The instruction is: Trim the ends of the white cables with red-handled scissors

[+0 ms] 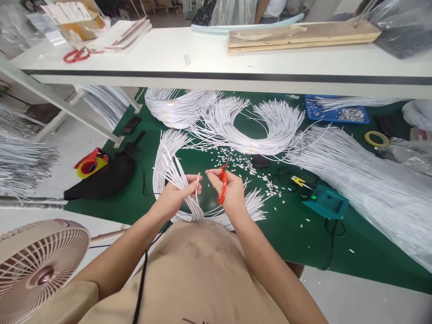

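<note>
My left hand (178, 195) is closed around a bunch of white wires (180, 177) that curves down to the table's front edge by my body. One wire end sticks up between its thumb and fingers. In my right hand (232, 191) is a pair of scissors (222, 182) with red handles, the blades pointing up and away. The thumb and forefinger of that hand come close together near the wire end; whether something tiny sits between them I cannot make out. Small white pieces (239, 162) lie scattered on the green table (290, 238) beyond my hands.
Coiled wire bundles (263, 137) lie at the back, with a long wire bundle (371, 175) at right. A teal device (327, 201) and blue tray (334, 114) stand right. Left are a tape dispenser (91, 163), black pouch (108, 177) and fan (43, 274). A white shelf (162, 54) crosses above.
</note>
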`<state>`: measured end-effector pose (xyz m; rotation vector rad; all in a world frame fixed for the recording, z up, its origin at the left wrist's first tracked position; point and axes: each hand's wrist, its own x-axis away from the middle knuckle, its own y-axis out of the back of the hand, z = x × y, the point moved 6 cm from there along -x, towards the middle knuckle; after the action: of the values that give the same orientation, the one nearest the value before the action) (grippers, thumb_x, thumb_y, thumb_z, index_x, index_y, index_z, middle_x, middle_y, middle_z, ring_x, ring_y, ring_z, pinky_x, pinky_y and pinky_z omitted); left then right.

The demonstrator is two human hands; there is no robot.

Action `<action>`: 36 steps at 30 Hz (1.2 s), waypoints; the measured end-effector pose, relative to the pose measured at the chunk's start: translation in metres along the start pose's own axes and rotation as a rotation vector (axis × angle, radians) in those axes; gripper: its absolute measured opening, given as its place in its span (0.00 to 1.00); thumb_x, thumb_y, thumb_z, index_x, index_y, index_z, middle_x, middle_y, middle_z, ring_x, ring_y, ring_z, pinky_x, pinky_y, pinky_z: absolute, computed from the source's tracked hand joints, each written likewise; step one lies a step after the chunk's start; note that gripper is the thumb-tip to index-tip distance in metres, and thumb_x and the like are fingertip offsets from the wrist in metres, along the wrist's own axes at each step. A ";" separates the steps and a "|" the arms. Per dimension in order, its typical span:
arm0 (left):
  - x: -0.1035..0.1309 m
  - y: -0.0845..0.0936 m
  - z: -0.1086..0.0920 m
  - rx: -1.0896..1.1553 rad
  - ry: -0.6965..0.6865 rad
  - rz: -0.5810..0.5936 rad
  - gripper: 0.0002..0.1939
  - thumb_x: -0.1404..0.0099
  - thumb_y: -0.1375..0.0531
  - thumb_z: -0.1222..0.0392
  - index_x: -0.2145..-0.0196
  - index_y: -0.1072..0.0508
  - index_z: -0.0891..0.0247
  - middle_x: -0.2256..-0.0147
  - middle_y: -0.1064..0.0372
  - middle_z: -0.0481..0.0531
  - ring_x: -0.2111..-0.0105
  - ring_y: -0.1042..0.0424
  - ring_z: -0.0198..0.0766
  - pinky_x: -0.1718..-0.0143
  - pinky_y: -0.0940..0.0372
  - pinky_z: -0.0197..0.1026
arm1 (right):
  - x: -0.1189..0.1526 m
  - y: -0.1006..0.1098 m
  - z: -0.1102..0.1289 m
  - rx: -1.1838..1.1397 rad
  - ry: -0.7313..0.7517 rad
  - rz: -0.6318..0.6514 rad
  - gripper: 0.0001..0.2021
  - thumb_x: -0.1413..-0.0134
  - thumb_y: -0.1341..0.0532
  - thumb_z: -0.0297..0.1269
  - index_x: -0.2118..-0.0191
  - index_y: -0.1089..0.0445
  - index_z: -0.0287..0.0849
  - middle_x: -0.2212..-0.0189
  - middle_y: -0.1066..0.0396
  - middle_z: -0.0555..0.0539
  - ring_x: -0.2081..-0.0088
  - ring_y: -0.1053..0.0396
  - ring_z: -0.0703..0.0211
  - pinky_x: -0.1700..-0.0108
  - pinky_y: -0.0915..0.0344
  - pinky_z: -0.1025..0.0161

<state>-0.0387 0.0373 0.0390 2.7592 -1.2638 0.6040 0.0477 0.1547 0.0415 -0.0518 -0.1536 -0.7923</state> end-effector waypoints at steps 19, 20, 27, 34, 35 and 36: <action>-0.001 0.007 -0.002 -0.127 -0.021 -0.076 0.14 0.51 0.35 0.56 0.67 0.27 0.65 0.75 0.32 0.47 0.79 0.40 0.29 0.77 0.44 0.34 | 0.016 -0.006 -0.005 0.868 0.230 0.141 0.11 0.49 0.44 0.44 0.74 0.32 0.42 0.74 0.35 0.51 0.76 0.43 0.66 0.69 0.49 0.66; -0.002 0.006 -0.003 -0.129 -0.022 -0.071 0.13 0.51 0.35 0.56 0.68 0.27 0.65 0.75 0.31 0.47 0.79 0.40 0.29 0.77 0.44 0.34 | 0.016 -0.006 -0.005 0.904 0.240 0.141 0.12 0.48 0.44 0.44 0.74 0.33 0.42 0.74 0.35 0.51 0.76 0.44 0.66 0.69 0.50 0.66; -0.002 0.004 -0.006 -0.151 -0.024 -0.066 0.12 0.50 0.35 0.57 0.69 0.29 0.64 0.76 0.31 0.46 0.78 0.39 0.29 0.77 0.44 0.33 | 0.014 -0.008 0.001 1.012 0.260 0.173 0.14 0.46 0.47 0.45 0.74 0.33 0.42 0.75 0.35 0.50 0.75 0.43 0.65 0.67 0.52 0.65; -0.004 0.003 -0.008 -0.234 -0.033 -0.061 0.11 0.48 0.37 0.56 0.69 0.29 0.65 0.76 0.33 0.46 0.78 0.40 0.29 0.77 0.44 0.33 | 0.015 -0.009 0.003 1.109 0.316 0.177 0.16 0.44 0.48 0.44 0.75 0.33 0.41 0.75 0.34 0.48 0.73 0.40 0.63 0.67 0.54 0.63; -0.004 0.003 -0.009 -0.260 -0.040 -0.064 0.11 0.48 0.37 0.56 0.69 0.29 0.65 0.76 0.34 0.46 0.78 0.40 0.30 0.77 0.44 0.33 | 0.014 -0.008 0.003 1.132 0.327 0.170 0.16 0.44 0.48 0.44 0.76 0.34 0.41 0.75 0.33 0.48 0.73 0.39 0.62 0.67 0.54 0.62; -0.003 0.003 -0.011 -0.291 -0.047 -0.071 0.11 0.48 0.37 0.56 0.69 0.29 0.65 0.76 0.34 0.46 0.79 0.40 0.30 0.77 0.44 0.34 | 0.014 -0.008 0.003 1.152 0.334 0.165 0.16 0.44 0.48 0.43 0.76 0.34 0.41 0.75 0.33 0.48 0.72 0.39 0.62 0.67 0.54 0.62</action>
<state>-0.0463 0.0401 0.0472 2.5768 -1.1526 0.3220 0.0514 0.1398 0.0467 1.1356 -0.2647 -0.4466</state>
